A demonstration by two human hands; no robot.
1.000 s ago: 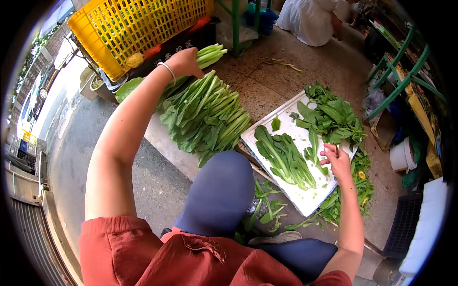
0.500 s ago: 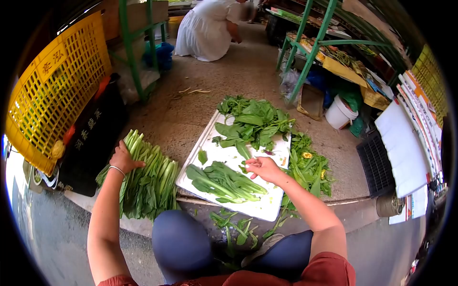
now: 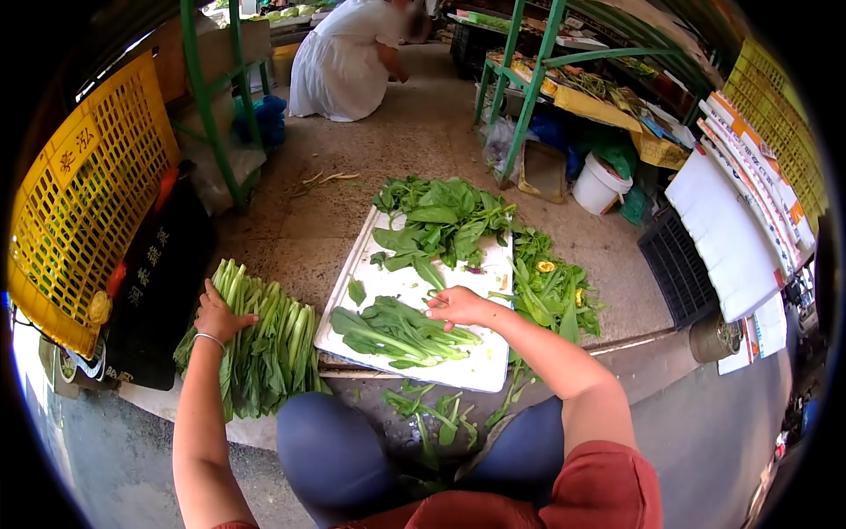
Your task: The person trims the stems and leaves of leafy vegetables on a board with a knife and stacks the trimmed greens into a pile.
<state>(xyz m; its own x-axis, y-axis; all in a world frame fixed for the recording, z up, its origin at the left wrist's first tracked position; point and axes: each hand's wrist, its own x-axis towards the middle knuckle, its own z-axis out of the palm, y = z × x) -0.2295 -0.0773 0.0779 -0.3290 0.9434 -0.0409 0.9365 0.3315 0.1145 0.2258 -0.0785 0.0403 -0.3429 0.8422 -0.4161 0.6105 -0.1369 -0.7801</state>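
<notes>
Resting on the stacked leafy greens (image 3: 273, 353) at the left, my left hand (image 3: 222, 316) has its fingers spread, with a bracelet at the wrist. The stems of the stack point up and away from me. My right hand (image 3: 458, 307) hovers over the white board (image 3: 352, 291), fingers curled with the tips close together; whether they hold anything is too small to tell. Just below it, a few leafy stalks (image 3: 397, 333) lie on the board. A pile of loose leaves (image 3: 445, 216) covers the board's far end.
More leaves (image 3: 546, 286) lie on the floor right of the board, and trimmings (image 3: 441, 414) near my knees. A yellow crate (image 3: 97, 194) and black box (image 3: 167, 291) stand left. A person in white (image 3: 339, 66) crouches ahead. A white bucket (image 3: 601, 185) stands right.
My left hand came down from holding stalks above the stack to lying on it. Those stalks are no longer held up. My view swung left, then right; my right hand stayed over the board.
</notes>
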